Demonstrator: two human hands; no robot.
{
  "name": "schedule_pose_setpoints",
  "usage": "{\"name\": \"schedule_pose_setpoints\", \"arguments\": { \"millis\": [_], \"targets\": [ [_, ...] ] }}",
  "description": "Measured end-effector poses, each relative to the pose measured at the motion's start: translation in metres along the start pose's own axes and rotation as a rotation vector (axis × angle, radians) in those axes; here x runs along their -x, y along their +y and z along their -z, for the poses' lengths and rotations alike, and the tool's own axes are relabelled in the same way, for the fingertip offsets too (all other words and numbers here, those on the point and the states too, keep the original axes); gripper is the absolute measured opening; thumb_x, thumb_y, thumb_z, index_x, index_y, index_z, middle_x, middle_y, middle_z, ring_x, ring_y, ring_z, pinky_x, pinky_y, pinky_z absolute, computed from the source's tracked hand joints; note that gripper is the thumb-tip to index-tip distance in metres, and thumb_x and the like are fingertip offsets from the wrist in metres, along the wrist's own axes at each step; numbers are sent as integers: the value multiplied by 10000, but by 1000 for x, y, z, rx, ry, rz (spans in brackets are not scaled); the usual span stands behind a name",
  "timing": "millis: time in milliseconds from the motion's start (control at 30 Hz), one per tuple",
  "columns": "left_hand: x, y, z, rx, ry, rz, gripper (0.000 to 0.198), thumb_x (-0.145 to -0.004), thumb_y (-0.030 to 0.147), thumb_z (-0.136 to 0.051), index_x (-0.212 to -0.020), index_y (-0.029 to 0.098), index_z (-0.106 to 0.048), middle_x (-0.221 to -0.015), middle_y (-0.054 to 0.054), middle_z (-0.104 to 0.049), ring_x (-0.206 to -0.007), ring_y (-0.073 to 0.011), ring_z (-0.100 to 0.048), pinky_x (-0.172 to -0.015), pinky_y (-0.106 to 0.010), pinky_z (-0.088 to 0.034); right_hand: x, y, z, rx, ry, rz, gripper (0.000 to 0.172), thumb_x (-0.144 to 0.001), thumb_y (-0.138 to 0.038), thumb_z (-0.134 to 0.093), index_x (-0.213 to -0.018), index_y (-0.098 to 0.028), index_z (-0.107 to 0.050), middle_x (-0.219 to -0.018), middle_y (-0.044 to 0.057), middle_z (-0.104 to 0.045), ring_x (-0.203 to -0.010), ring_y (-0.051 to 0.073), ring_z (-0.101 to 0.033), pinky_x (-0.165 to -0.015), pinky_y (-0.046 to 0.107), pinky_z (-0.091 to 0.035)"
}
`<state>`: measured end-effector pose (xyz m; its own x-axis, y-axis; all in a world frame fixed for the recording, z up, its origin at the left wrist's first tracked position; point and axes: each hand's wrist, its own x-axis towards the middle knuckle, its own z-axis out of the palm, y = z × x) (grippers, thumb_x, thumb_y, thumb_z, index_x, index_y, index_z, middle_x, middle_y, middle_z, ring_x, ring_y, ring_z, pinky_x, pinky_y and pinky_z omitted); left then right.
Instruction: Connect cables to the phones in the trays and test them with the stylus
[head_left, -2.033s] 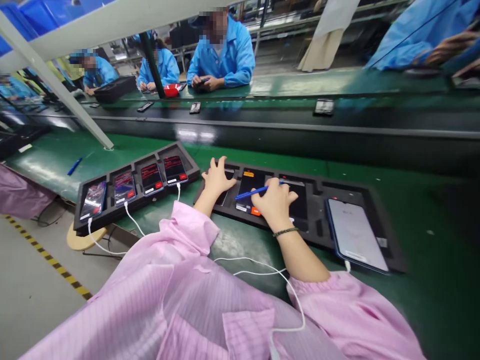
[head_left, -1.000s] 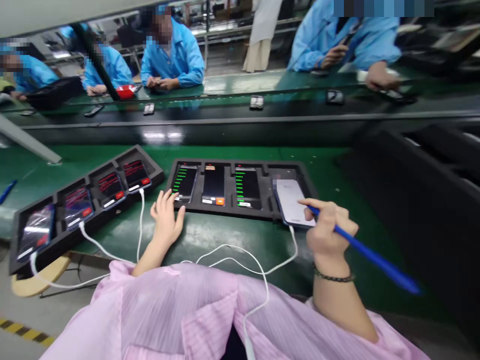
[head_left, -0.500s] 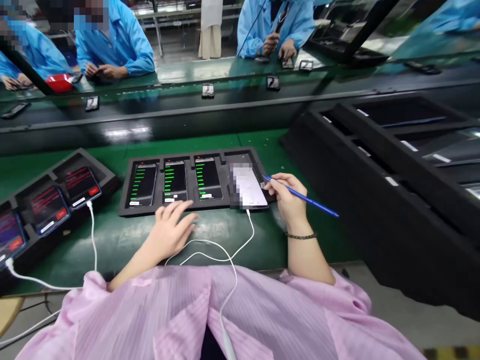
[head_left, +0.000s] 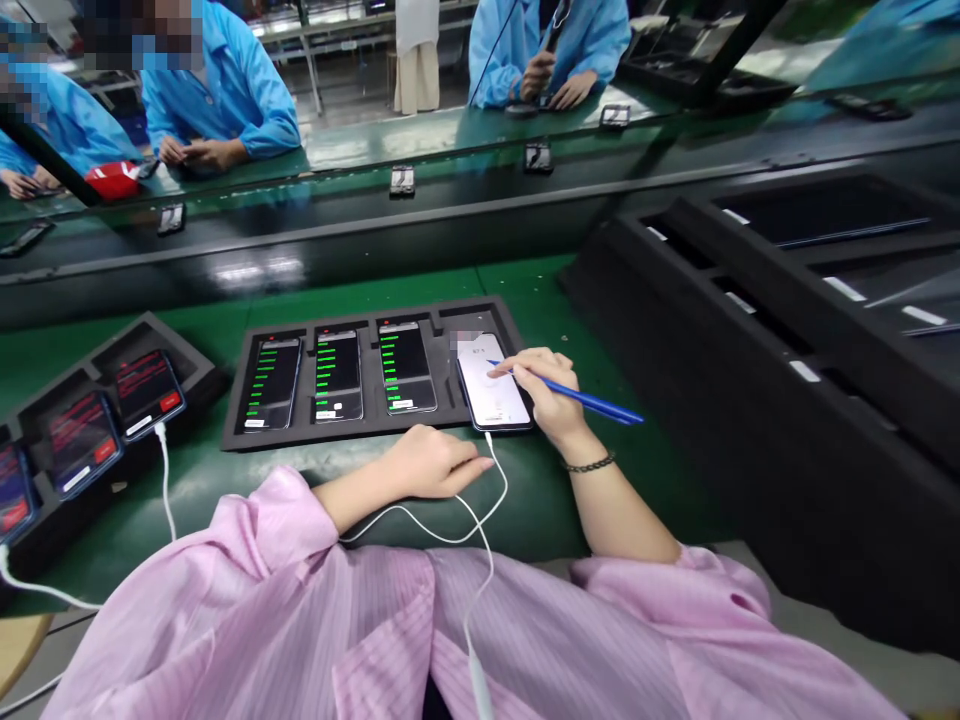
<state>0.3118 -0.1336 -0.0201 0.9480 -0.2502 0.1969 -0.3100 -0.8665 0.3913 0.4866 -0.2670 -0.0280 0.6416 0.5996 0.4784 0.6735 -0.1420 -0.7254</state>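
My right hand [head_left: 544, 392] is closed on a blue stylus pen [head_left: 592, 402], its tip touching the white screen of the rightmost phone [head_left: 491, 395] in a black foam tray [head_left: 375, 425]. Three more phones [head_left: 337, 372] with green lines on dark screens lie in the tray's other slots. My left hand [head_left: 439, 463] lies on the green bench just in front of the tray, fingers stretched toward the white cable [head_left: 491, 470] plugged into the white-screen phone.
A second black tray [head_left: 112, 350] at the left holds phones with red screens, one with a white cable [head_left: 163, 480]. Large black trays [head_left: 787, 300] stand at the right. Beyond runs a conveyor [head_left: 375, 230] carrying phones; people in blue coats work across it.
My right hand brought the stylus tip onto the white screen. My left hand slid right along the bench toward the cable. The view shifted slightly.
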Motion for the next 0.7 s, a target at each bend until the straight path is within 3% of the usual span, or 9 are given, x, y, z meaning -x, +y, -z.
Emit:
{"name": "schedule_pose_setpoints", "arguments": {
  "millis": [133,300,400,500,700],
  "targets": [
    [-7,3,-9,91,-39,110,503,-1027,391,-340,-705,168,-656,-599,-41,-643,-559,-153,-609,-518,-258,-369,7,1,2,117,-52,11,366,-920,-416,-461,-740,-272,-745,-855,21,-725,-917,227,-635,-890,446,-309],
    [-13,5,-14,186,-42,166,503,-1020,399,-369,-660,167,-633,-570,-39,-624,-537,-149,-596,-524,-255,-351,11,0,4,53,83,-30,342,-918,-423,-484,-741,-250,-720,-814,31,-728,-887,232,-648,-905,461,-346],
    [-16,5,-15,227,-61,200,488,-1014,389,-396,-647,168,-629,-556,-32,-613,-528,-143,-585,-529,-254,-340,14,-4,7,-179,184,-147,296,-897,-465,-547,-765,-235,-678,-654,17,-679,-692,203,-633,-754,405,-449],
    [-17,6,-15,258,-83,240,468,-1008,387,-416,-663,166,-642,-571,-30,-625,-544,-145,-591,-543,-251,-340,21,-8,11,-384,216,-315,230,-819,-449,-655,-770,-224,-644,-556,-15,-612,-503,156,-553,-548,316,-433],
    [-17,8,-14,290,-88,275,439,-1002,393,-435,-684,170,-640,-584,-14,-630,-544,-138,-590,-551,-248,-340,36,-7,20,-443,84,-412,110,-619,-258,-697,-636,-202,-603,-516,-21,-572,-428,107,-463,-427,245,-339]
  ]
}}
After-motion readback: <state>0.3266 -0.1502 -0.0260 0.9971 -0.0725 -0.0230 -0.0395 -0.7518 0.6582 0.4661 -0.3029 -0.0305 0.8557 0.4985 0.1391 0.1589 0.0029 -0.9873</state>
